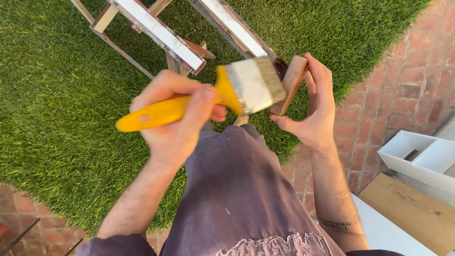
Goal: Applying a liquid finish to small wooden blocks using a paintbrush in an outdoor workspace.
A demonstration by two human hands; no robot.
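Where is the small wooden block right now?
In the head view, the wooden block is right of centre, held in the right hand, beside the paintbrush bristles.

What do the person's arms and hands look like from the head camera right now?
Both hands, left hand and right hand, are bare: no gloves, rings or watch visible. The forearms are bare and hairy. The right forearm has a small dark tattoo near the elbow. Faded purple short sleeves end at the elbows.

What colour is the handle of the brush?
Yellow; the brush handle shows best in the head view, held in the left hand.
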